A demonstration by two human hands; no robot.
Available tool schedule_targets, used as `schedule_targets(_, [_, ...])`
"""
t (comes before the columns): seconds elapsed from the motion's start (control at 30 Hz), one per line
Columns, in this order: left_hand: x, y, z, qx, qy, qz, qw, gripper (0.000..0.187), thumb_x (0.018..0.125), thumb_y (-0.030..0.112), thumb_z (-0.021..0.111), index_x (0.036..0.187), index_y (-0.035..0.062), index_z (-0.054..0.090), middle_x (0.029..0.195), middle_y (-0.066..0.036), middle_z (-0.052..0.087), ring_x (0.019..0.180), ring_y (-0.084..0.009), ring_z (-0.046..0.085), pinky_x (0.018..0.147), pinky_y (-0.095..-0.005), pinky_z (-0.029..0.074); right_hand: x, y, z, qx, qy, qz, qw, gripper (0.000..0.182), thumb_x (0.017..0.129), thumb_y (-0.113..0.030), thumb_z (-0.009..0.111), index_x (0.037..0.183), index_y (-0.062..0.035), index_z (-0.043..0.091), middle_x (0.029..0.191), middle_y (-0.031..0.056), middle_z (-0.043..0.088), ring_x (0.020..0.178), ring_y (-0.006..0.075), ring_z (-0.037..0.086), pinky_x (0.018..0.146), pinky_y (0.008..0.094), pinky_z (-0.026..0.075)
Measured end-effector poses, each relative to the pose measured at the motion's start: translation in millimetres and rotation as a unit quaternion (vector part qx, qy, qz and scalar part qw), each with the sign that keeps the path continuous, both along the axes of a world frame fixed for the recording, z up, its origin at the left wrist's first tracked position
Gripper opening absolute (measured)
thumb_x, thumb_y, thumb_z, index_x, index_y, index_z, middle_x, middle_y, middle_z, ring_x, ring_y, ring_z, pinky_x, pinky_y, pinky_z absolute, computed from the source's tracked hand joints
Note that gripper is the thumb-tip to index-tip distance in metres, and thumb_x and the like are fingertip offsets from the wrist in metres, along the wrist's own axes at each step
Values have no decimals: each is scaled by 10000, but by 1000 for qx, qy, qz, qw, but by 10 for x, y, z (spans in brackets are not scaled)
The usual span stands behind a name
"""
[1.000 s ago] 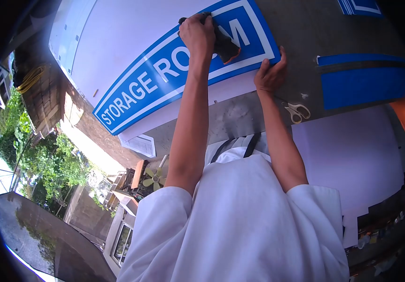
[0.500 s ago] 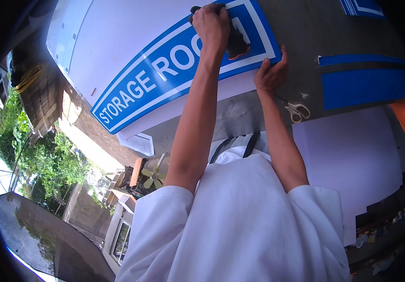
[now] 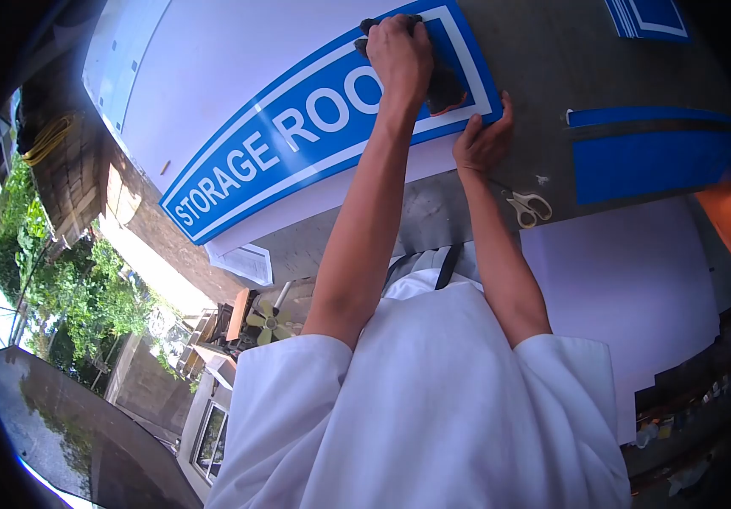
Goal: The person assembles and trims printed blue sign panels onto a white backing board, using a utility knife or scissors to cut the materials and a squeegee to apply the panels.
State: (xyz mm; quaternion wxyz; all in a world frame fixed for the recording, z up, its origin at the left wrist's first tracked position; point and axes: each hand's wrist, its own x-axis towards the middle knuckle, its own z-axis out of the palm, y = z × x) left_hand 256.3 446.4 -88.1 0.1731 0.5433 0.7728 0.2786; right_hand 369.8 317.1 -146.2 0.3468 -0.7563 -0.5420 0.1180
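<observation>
A blue sign [image 3: 306,178] with white letters reading "STORAGE ROO" lies on a white sheet; the rest of its text is covered. My left hand [image 3: 399,59] is closed on a dark cloth [image 3: 446,89] with an orange edge, pressed on the sign's right part. At the sign's lower right corner, my right hand [image 3: 484,144] has its thumb by the bottom edge and its fingers curled round the side. Cream-handled scissors [image 3: 531,209] lie just below that hand.
Blue strips [image 3: 658,161] lie at the right, and more blue-and-white pieces [image 3: 649,19] at the top right. Below them is a large pale sheet [image 3: 620,271]. Printed paper [image 3: 251,263] lies under the sign's left part. A fan [image 3: 268,324] stands beyond the table.
My left hand and the cloth have moved right and slightly down across the sign. My right hand remains at the corner. The whole view has shifted slightly.
</observation>
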Motion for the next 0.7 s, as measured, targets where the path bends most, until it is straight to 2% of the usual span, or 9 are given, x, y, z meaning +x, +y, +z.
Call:
schedule_targets(0.03, [73,10,11,-21,-14,-40,999,206,811,138,617,891,-39,687,909,-189,655,899,-346,576,819,-460,465,-8,-8,6,9,6,1,1000,654,941,-522,339,1312,15,389,1229,209,534,1056,386,570,892,444,449])
schedule_targets(0.1, [70,-2,38,0,5,-62,998,204,813,136,608,895,-28,696,871,-198,657,863,-352,596,803,-451,488,-15,-17,39,4,11,2,1000,654,940,-520,339,1313,14,390,1229,210,532,1063,385,566,898,445,445])
schedule_targets(0.13, [-6,14,51,3,8,-58,998,204,813,136,608,895,-28,696,871,-198,657,863,-352,596,803,-451,488,-29,4,39,-1,16,-5,1000,654,939,-519,340,1314,14,391,1230,212,530,1070,385,563,903,446,441])
schedule_targets(0.2, [-231,-22,122,-73,16,-3,997,204,811,134,602,888,-22,708,828,-216,666,789,-359,634,774,-439,516,-31,-29,68,-18,15,-3,1000,652,938,-517,340,1312,15,393,1235,212,527,1070,384,562,903,445,442])
schedule_targets(0.23, [-380,-38,161,-70,11,-1,997,210,809,137,604,893,-17,719,797,-223,676,715,-361,660,753,-439,531,-20,-16,71,-30,12,-1,999,650,937,-515,341,1310,15,395,1239,213,524,1070,382,562,903,444,442])
schedule_targets(0.3, [-517,-85,197,-52,-7,33,998,219,812,152,614,900,-16,722,802,-220,684,694,-360,668,762,-432,533,-27,-15,74,-24,17,-2,1000,650,937,-514,340,1311,15,395,1239,213,523,1068,381,561,902,443,442])
schedule_targets(0.43, [-424,-64,234,-97,7,58,994,229,820,164,623,924,-15,719,822,-216,685,724,-357,669,774,-433,530,-23,-1,44,-6,4,-1,1000,655,936,-516,338,1316,16,388,1230,213,524,1059,380,562,897,440,444])
schedule_targets(0.63, [-107,-71,167,-53,70,11,996,229,830,194,623,957,33,727,861,-189,683,818,-328,645,754,-435,510,-12,-12,61,-23,5,5,1000,652,937,-513,341,1315,17,375,1246,215,515,1063,383,559,898,441,442])
schedule_targets(0.7, [-261,-85,207,-108,43,56,992,232,836,206,619,954,40,730,865,-176,689,816,-315,651,751,-434,510,-31,-4,65,-14,10,3,1000,653,937,-514,340,1317,17,372,1248,216,513,1067,384,556,901,444,439])
